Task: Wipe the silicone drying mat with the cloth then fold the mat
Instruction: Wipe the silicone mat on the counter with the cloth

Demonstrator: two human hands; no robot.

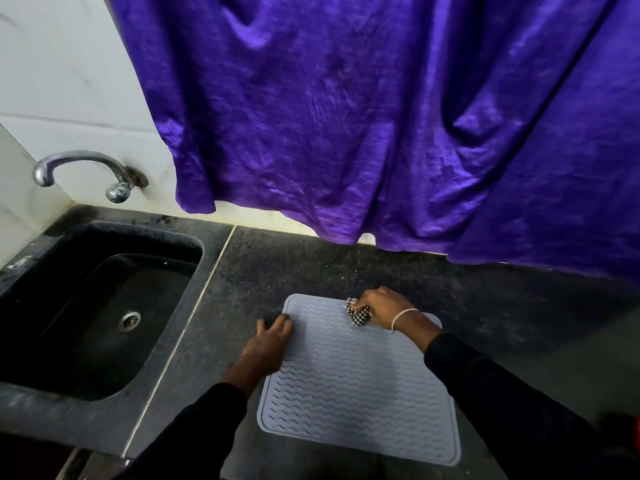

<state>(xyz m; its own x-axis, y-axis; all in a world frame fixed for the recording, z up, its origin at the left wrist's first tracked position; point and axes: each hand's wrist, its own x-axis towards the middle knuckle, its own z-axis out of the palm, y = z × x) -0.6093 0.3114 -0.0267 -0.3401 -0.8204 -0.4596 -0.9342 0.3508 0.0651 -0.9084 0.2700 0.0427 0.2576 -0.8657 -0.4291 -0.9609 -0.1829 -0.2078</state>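
A grey-blue silicone drying mat (360, 386) with wavy ridges lies flat on the dark counter. My right hand (384, 308), with a bracelet at the wrist, is closed around a bunched black-and-white checked cloth (358, 312) and presses it on the mat near its far edge. My left hand (268, 344) lies flat with fingers spread on the mat's left edge, near the far left corner, partly on the counter.
A black sink (93, 306) with a metal drain is set into the dark speckled counter (249, 278) at left, under a chrome tap (86, 171). A purple curtain (381, 116) hangs down to the counter's back edge.
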